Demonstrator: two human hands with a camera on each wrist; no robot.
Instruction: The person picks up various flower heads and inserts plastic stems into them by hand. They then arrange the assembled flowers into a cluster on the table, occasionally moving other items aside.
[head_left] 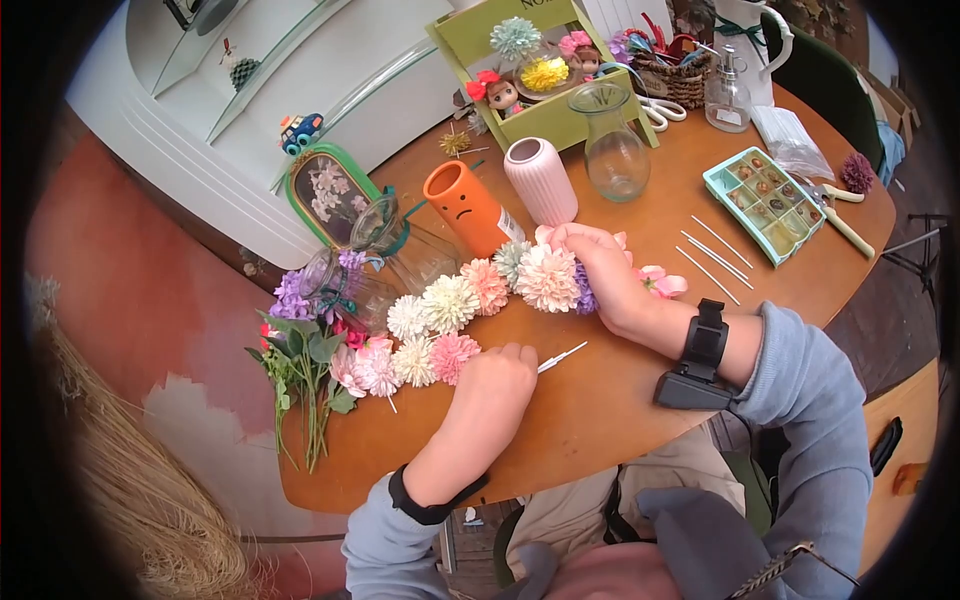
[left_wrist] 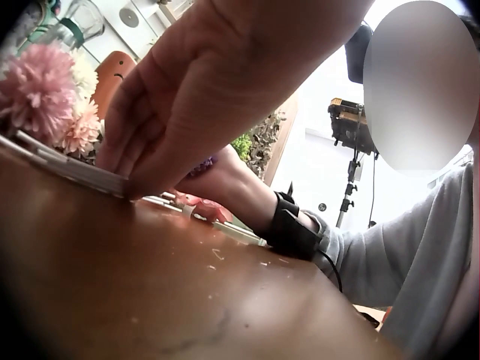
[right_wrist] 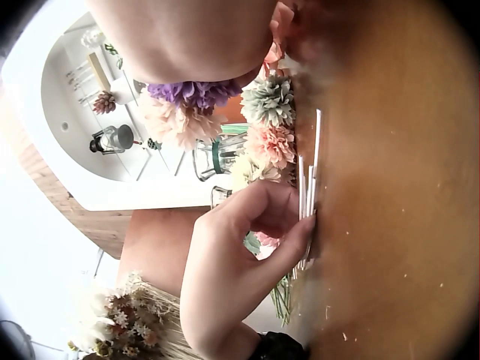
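Brown wooden counter (head_left: 590,440) across the middle of the head view; white shelf unit (head_left: 370,50) behind it, upper left. From my remote post I note the left hand (head_left: 492,388) at lower centre, low over the counter, its fingers pinching a small bundle of white sticks (head_left: 562,357), which both wrist views also show.

Right hand (head_left: 605,275) at mid-frame, against a peach flower (head_left: 548,280) and a purple flower (head_left: 585,292). Its fingers are partly hidden by blossoms; I cannot tell whether they pinch either one.

Left of the peach flower: cream flower (head_left: 450,303), and below it a pink flower (head_left: 455,357), close to the left hand. Leafy stems (head_left: 312,385) lie at the counter's lower left.

Above centre, left to right: orange vase (head_left: 462,212) with frowning face, ribbed pink vase (head_left: 541,185), clear glass vase (head_left: 616,160). Right side: loose sticks (head_left: 718,256) beside a compartmented teal tray (head_left: 712,178).
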